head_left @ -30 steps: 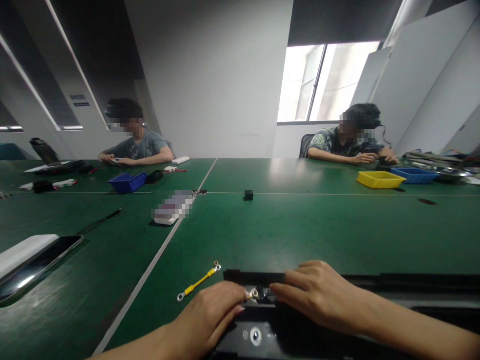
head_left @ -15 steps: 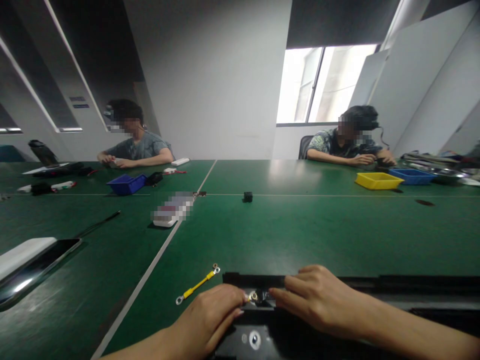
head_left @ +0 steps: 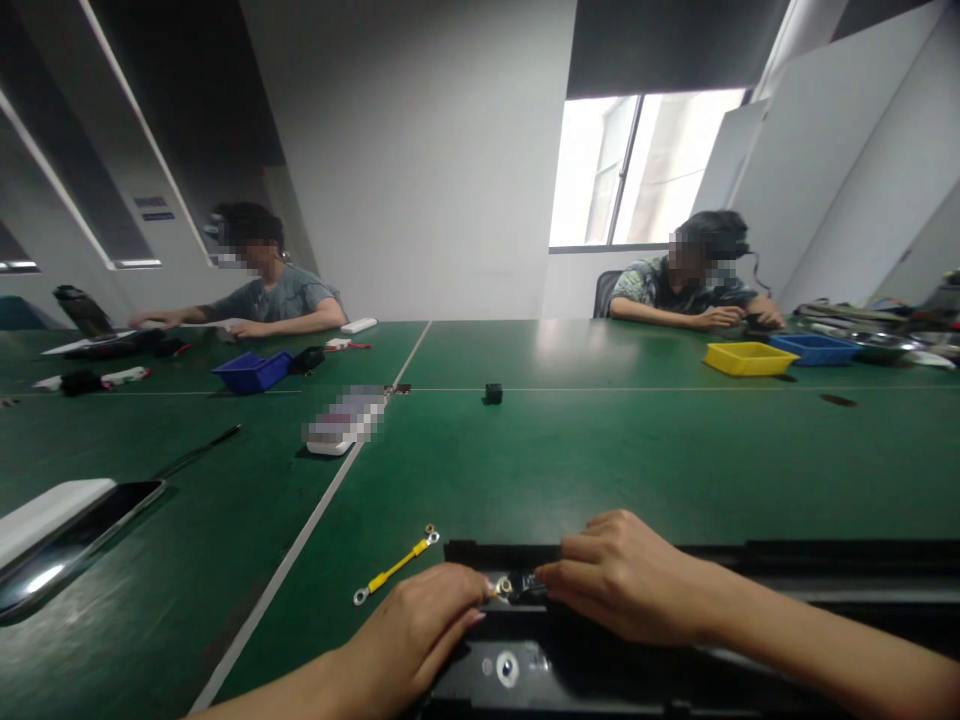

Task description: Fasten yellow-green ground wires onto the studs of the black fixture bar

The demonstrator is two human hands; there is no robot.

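Near the left end of a long black metal housing (head_left: 480, 690), both my hands work close together. My left hand (head_left: 427, 620) is closed, its fingertips pinching a ring terminal (head_left: 505, 587) with a bit of yellow beside it. Just to the right, my right hand (head_left: 622, 580) is closed at a small dark piece (head_left: 521, 587), mostly covered by its fingers. The ring lies between the two sets of fingertips, inside the housing's channel. A short yellow cable (head_left: 397, 566) with metal ring lugs lies on the table left of the housing.
The green table (head_left: 600, 450) carries a small black cube (head_left: 493, 393), a white device (head_left: 341, 425), and a phone (head_left: 90, 540) at left. Blue bin (head_left: 251, 375) and yellow bin (head_left: 750, 362) stand farther off. Two people sit across, one at left (head_left: 277, 290), one at right (head_left: 675, 290).
My right hand has shifted slightly up and left, still at the dark piece. My left hand stays nearly in place. The person across at left has stretched an arm out to the left.
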